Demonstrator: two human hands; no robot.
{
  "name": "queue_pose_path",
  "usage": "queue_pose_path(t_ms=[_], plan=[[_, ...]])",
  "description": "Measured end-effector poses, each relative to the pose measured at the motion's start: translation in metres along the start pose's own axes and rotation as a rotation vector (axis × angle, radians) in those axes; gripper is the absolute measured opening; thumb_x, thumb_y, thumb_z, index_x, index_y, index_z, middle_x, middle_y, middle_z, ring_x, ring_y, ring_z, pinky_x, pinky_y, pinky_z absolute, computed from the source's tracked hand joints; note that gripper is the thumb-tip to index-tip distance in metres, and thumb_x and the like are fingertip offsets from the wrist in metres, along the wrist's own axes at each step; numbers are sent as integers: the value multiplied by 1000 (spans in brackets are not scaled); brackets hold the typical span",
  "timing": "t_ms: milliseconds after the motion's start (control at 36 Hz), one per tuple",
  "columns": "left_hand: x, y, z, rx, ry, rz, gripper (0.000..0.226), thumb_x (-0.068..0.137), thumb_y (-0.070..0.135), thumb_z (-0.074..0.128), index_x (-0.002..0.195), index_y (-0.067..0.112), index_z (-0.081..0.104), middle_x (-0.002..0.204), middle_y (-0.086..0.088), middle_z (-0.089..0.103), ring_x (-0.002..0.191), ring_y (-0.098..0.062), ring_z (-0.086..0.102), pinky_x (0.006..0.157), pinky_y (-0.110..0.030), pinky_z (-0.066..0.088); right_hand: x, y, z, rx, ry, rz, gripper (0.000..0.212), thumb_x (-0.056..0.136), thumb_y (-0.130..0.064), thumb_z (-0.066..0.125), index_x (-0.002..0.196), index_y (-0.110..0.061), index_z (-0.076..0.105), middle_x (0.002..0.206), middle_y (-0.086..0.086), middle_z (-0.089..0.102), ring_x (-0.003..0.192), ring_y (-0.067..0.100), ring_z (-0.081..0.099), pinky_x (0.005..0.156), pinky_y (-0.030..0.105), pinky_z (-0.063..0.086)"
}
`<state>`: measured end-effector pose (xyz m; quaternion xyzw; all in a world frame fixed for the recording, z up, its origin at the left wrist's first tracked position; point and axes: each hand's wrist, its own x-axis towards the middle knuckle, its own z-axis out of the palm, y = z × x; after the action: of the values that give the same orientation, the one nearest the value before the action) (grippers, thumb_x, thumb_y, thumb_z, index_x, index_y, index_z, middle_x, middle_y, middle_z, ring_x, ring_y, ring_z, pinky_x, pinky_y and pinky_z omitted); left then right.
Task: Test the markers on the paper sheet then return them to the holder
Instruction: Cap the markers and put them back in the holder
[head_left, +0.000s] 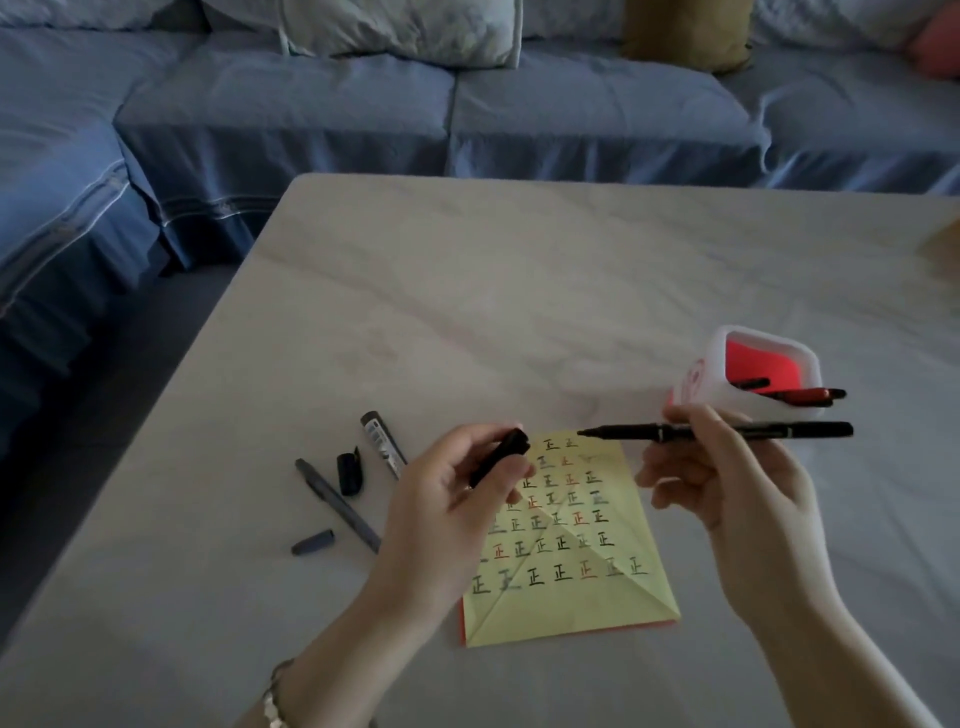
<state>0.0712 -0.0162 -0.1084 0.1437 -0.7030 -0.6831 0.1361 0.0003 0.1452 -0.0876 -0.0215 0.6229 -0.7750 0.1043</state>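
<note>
A yellow paper sheet (571, 561) covered with rows of black and red marks lies on the marble table (467, 291). My right hand (727, 483) pinches an uncapped black marker (769, 431) level above the sheet's far edge, tip pointing left. My left hand (447, 514) holds its black cap (501, 454) a short way from the tip. The white holder (727, 358) with a red inside stands behind my right hand, with red and black markers (800, 396) sticking out.
Left of the sheet lie an uncapped grey pen (337, 504), its grey cap (312, 542), a black cap (349, 473) and a dark marker (382, 441). A blue sofa (322, 114) with cushions runs behind the table. The table's left edge drops to the floor.
</note>
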Motion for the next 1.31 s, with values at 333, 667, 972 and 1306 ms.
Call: queue_pose_path(t_ms=[333, 667, 972, 1306], plan=[[-6, 3, 6, 56, -9, -34, 13, 77, 15, 67, 87, 22, 63, 82, 2, 72, 69, -9, 66, 63, -19, 52, -15, 0, 4, 31, -61, -24, 23, 57, -40, 62, 63, -19, 70, 55, 10, 65, 47, 18, 59, 42, 20, 44], [-9, 4, 5, 96, -29, -4, 19, 78, 15, 69, 83, 33, 66, 82, 8, 70, 71, -5, 64, 63, -13, 47, -16, 6, 5, -8, -104, -48, 51, 45, -65, 73, 69, -21, 71, 59, 9, 68, 50, 15, 60, 44, 20, 45], [-11, 5, 3, 436, -151, 229, 13, 81, 27, 66, 89, 37, 65, 88, 20, 62, 71, 2, 55, 61, -7, 39, -14, 9, 6, -92, -130, 2, 51, 70, -58, 51, 59, -12, 69, 51, 18, 64, 41, 21, 50, 39, 22, 37], [-14, 5, 16, 243, -302, 60, 7, 78, 29, 66, 80, 25, 60, 60, 9, 55, 54, -3, 48, 53, -16, 40, -17, 23, 15, -145, -70, 139, 55, 95, -16, 36, 40, -18, 46, 35, 1, 36, 35, 11, 28, 37, 19, 24]])
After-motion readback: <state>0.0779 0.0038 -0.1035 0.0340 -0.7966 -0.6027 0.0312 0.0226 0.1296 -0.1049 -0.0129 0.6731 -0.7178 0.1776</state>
